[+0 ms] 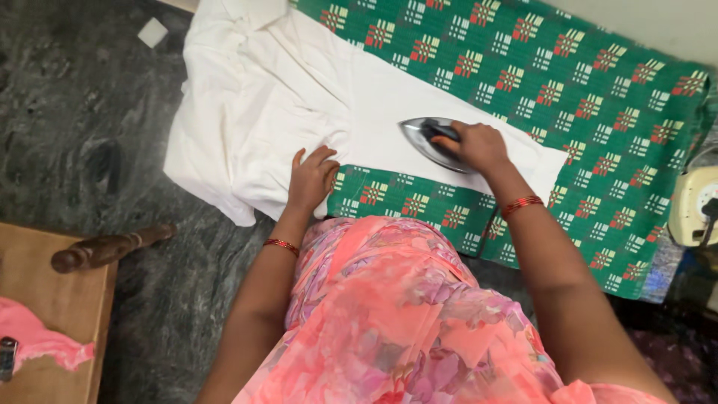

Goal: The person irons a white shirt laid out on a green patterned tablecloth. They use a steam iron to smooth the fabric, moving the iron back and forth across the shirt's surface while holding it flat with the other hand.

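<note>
On the green patterned cloth (598,112) your right hand (475,146) is closed around the handle of the iron (426,142), which sits flat on the white sleeve (389,112) of the shirt (254,112). Your left hand (313,178) lies open and flat — fingers spread a little — on the shirt's lower edge, holding nothing. The shirt body is bunched toward the stone floor (75,127), partly off the cloth. I think it is best to keep the left hand pressing the fabric tight, well apart from the hot plate, and to move the iron along the sleeve, not across its folds. Near you stands a wooden table (52,299) with a pink rag (37,337) and a wooden handle (105,247); a cream device (692,206) (with a dial) is at the right edge — its cord could catch your arm.
</note>
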